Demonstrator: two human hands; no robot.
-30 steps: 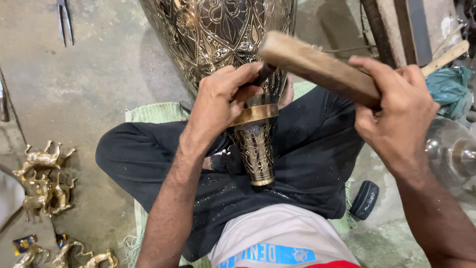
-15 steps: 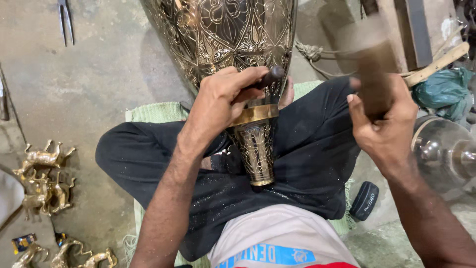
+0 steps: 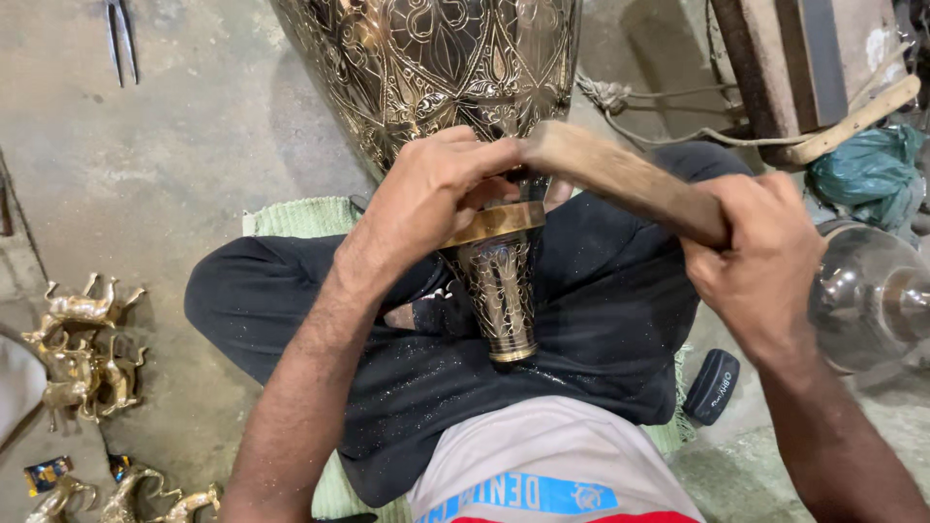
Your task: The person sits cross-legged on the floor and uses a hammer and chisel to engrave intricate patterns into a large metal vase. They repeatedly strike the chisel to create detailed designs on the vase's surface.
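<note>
I've got the vase (image 3: 436, 68) lying across my lap, neck toward me. Left hand (image 3: 441, 189) is clamped on a small tool, mostly hidden, at the brass collar (image 3: 499, 223); right hand (image 3: 765, 252) is fisted on the mallet (image 3: 620, 179), head at the tool. Mid-chasing, I'd say; next strike needs the tool held steady.

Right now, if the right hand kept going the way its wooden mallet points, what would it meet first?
Most likely the left hand, clasped at the neck of the engraved brass vase; the wooden mallet in the right hand already appears to reach it.
</note>
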